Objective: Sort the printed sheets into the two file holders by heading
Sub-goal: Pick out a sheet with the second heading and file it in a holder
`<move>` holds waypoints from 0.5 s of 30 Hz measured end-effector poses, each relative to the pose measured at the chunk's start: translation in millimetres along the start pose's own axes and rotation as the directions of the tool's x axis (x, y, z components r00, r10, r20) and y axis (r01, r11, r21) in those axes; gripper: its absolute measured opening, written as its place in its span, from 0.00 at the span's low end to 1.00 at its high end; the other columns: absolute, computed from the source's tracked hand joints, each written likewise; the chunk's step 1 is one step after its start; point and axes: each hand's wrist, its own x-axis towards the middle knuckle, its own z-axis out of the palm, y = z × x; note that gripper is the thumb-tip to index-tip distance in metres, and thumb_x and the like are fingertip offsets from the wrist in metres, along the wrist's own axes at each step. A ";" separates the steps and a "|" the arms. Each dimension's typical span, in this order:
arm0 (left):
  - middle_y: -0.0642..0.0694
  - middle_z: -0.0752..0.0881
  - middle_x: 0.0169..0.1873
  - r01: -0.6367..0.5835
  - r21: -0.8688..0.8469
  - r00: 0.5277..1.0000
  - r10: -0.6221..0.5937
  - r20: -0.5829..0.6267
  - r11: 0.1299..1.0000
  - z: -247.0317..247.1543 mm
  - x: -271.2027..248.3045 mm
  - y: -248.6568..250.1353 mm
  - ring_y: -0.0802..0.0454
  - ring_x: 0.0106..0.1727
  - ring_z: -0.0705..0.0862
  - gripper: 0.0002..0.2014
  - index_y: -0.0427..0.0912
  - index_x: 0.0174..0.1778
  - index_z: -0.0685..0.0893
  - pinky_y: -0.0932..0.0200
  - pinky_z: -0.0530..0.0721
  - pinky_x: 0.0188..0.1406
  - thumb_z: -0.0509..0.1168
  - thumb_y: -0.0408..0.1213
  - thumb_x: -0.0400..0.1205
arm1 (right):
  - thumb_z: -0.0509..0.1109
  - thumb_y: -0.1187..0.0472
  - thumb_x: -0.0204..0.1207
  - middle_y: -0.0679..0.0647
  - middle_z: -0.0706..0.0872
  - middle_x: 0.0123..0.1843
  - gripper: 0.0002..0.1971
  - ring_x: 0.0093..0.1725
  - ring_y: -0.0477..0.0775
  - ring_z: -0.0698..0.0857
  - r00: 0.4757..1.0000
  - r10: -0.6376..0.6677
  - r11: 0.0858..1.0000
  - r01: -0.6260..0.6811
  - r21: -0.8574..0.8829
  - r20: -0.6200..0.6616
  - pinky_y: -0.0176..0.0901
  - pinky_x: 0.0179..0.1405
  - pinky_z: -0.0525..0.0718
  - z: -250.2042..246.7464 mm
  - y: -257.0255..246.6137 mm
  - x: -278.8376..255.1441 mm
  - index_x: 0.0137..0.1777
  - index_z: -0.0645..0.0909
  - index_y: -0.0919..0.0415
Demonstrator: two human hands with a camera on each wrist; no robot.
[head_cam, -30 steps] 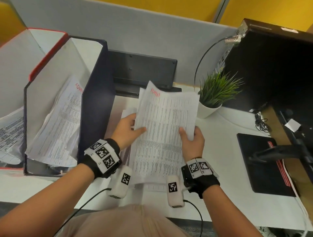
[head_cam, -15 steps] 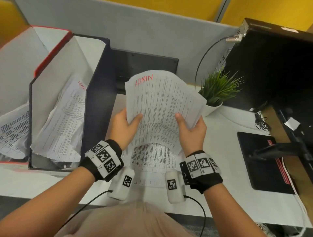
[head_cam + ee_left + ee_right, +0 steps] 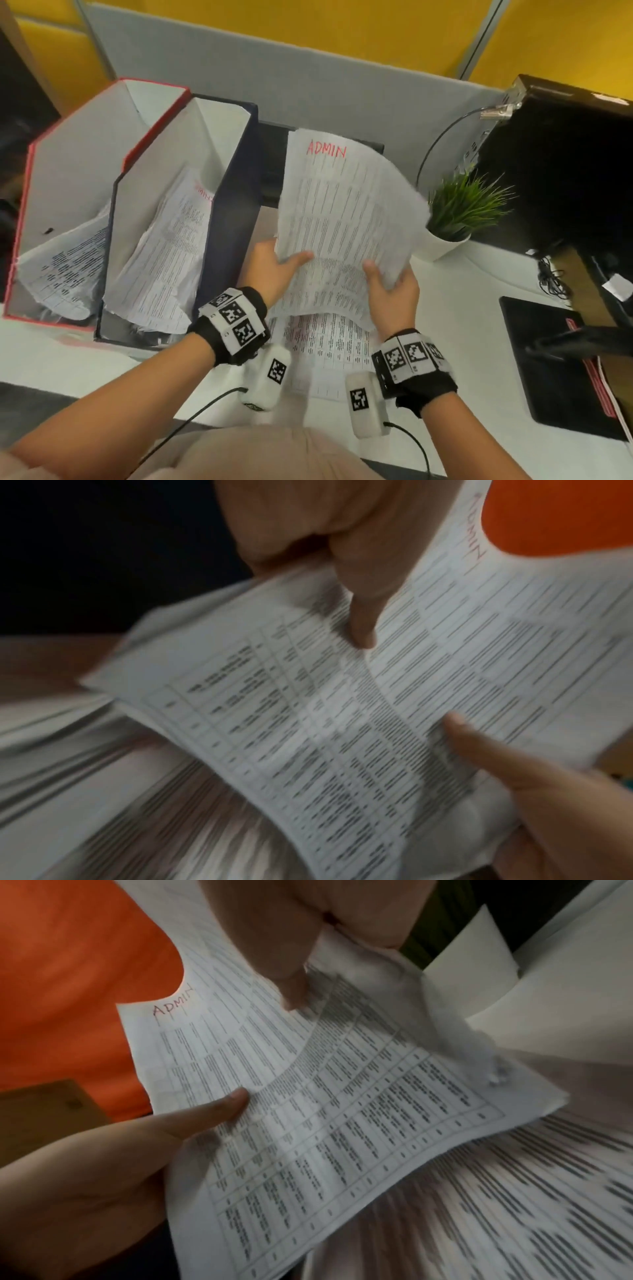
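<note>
A printed sheet (image 3: 342, 212) headed ADMIN in red is held up over the desk, curved and tilted. My left hand (image 3: 284, 263) pinches its lower left edge, thumb on top (image 3: 359, 615). My right hand (image 3: 387, 281) pinches its lower right edge, thumb on the print (image 3: 291, 985). Under it lies the stack of sheets (image 3: 325, 342). To the left stands the dark blue file holder (image 3: 236, 192), holding sheets (image 3: 164, 246) with a red heading. The red file holder (image 3: 154, 126) beside it holds other sheets (image 3: 68, 260).
A potted green plant (image 3: 455, 219) stands just right of the raised sheet. A black computer case (image 3: 565, 171) and a black mat (image 3: 548, 359) take up the right side. A grey partition (image 3: 342, 92) closes the back of the desk.
Both hands have lifted the top sheet off the stack and tipped it upright, so its ADMIN heading now faces me. The stack underneath has come into view.
</note>
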 end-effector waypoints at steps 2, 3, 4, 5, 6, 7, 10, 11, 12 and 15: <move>0.46 0.88 0.54 -0.036 0.046 0.999 0.035 0.008 0.998 -14.2 5.0 23.2 0.55 0.53 0.87 0.17 0.41 0.59 0.85 0.62 0.84 0.49 0.74 0.36 0.74 | 0.72 0.62 0.75 0.33 0.83 0.50 0.16 0.47 0.23 0.83 1.000 -0.017 0.999 0.019 0.047 -0.023 0.20 0.45 0.83 0.0 -11.0 7.0 0.62 0.78 0.54; 0.46 0.88 0.55 -0.048 0.061 0.999 0.046 0.021 0.997 -24.0 8.1 35.5 0.55 0.53 0.86 0.17 0.41 0.59 0.85 0.61 0.84 0.51 0.74 0.36 0.74 | 0.73 0.63 0.74 0.34 0.83 0.51 0.17 0.49 0.25 0.83 0.999 -0.030 0.997 0.031 0.067 -0.010 0.22 0.48 0.83 -0.4 -15.4 9.7 0.63 0.78 0.54; 0.46 0.88 0.56 -0.059 0.064 0.998 0.057 0.035 0.996 -35.0 10.8 48.3 0.55 0.53 0.86 0.18 0.41 0.59 0.85 0.60 0.85 0.53 0.74 0.35 0.73 | 0.73 0.65 0.74 0.36 0.83 0.52 0.17 0.51 0.27 0.83 0.998 -0.052 0.996 0.051 0.073 0.018 0.23 0.50 0.83 -0.8 -19.8 11.1 0.61 0.78 0.52; 0.46 0.87 0.57 -0.069 0.066 0.997 0.066 0.048 0.995 -46.9 12.5 61.0 0.56 0.54 0.86 0.18 0.41 0.60 0.84 0.59 0.85 0.55 0.74 0.35 0.74 | 0.72 0.67 0.73 0.39 0.84 0.51 0.16 0.50 0.28 0.84 0.995 -0.080 0.995 0.077 0.056 0.057 0.22 0.48 0.83 -1.5 -22.9 11.9 0.57 0.77 0.49; 0.46 0.87 0.57 -0.066 0.084 0.997 0.062 0.051 0.994 -60.6 14.2 72.1 0.55 0.54 0.86 0.18 0.42 0.60 0.84 0.58 0.85 0.56 0.74 0.36 0.74 | 0.73 0.69 0.73 0.42 0.85 0.49 0.17 0.46 0.30 0.84 0.990 -0.104 0.995 0.102 0.023 0.098 0.21 0.46 0.82 -2.4 -24.4 11.8 0.53 0.76 0.46; 0.48 0.87 0.56 -0.046 0.116 0.999 0.042 0.033 0.992 -74.3 15.7 82.5 0.55 0.54 0.86 0.19 0.43 0.60 0.84 0.57 0.85 0.55 0.74 0.39 0.73 | 0.73 0.69 0.72 0.47 0.86 0.46 0.18 0.43 0.33 0.84 0.985 -0.109 0.993 0.113 -0.017 0.134 0.22 0.42 0.81 -3.6 -23.4 11.8 0.51 0.75 0.44; 0.58 0.87 0.46 0.049 0.185 0.996 -0.034 -0.082 0.982 -124.2 20.3 102.9 0.61 0.47 0.85 0.16 0.54 0.53 0.83 0.61 0.81 0.44 0.75 0.45 0.71 | 0.74 0.69 0.71 0.55 0.87 0.43 0.19 0.43 0.47 0.85 0.982 -0.004 0.995 0.023 -0.097 0.191 0.23 0.38 0.82 -11.8 -6.7 9.7 0.52 0.75 0.47; 0.59 0.87 0.46 0.083 0.177 0.993 -0.067 -0.095 0.981 -141.5 21.6 107.9 0.61 0.49 0.84 0.17 0.56 0.54 0.83 0.60 0.81 0.47 0.76 0.44 0.70 | 0.75 0.68 0.70 0.56 0.86 0.44 0.19 0.44 0.50 0.85 0.980 0.043 0.991 -0.017 -0.132 0.195 0.26 0.38 0.83 -15.5 2.2 7.7 0.54 0.75 0.49; 0.58 0.87 0.50 0.115 0.177 0.991 -0.101 -0.086 0.977 -157.3 23.1 112.0 0.58 0.54 0.84 0.20 0.56 0.57 0.82 0.55 0.81 0.55 0.76 0.42 0.70 | 0.76 0.67 0.69 0.57 0.86 0.46 0.20 0.45 0.52 0.85 0.977 0.094 0.982 -0.060 -0.178 0.190 0.29 0.41 0.84 -19.6 11.6 5.2 0.56 0.75 0.51; 0.61 0.84 0.45 0.198 0.270 0.979 -0.177 -0.102 0.942 -189.4 24.5 116.1 0.56 0.54 0.81 0.23 0.52 0.61 0.77 0.56 0.79 0.52 0.74 0.37 0.71 | 0.78 0.62 0.68 0.59 0.82 0.53 0.24 0.54 0.58 0.82 0.966 0.226 0.910 -0.163 -0.381 0.127 0.50 0.56 0.82 -32.3 40.3 -1.9 0.62 0.74 0.55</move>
